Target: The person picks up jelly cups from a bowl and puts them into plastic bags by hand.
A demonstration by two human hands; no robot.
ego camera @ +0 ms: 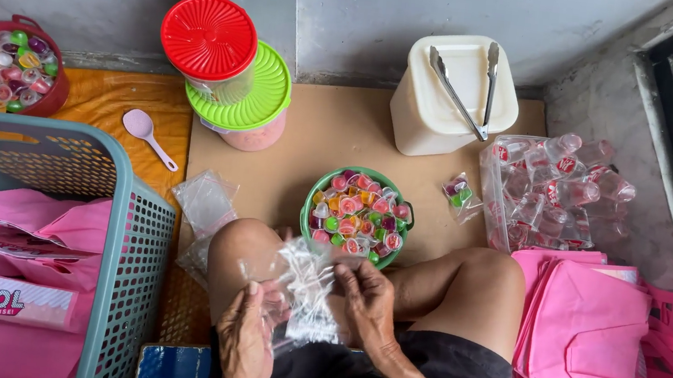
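I note both hands, left hand (245, 341) and right hand (368, 301), pinching 1 clear plastic bag (309, 294) by its edges just below the green bowl (315, 193) of jelly cups, apparently kept within easy reach.

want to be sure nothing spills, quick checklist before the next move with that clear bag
1. Both hands on the clear plastic bag: ok, left hand and right hand pinch it at either side.
2. Bag mouth open: cannot tell, the film is crumpled.
3. Green bowl of jelly cups close by: ok, just beyond the knees.
4. Bowl upright and full: ok.
5. Spare bags at hand: ok, on the mat to the left.
6. One filled packet set aside: ok, right of the bowl.
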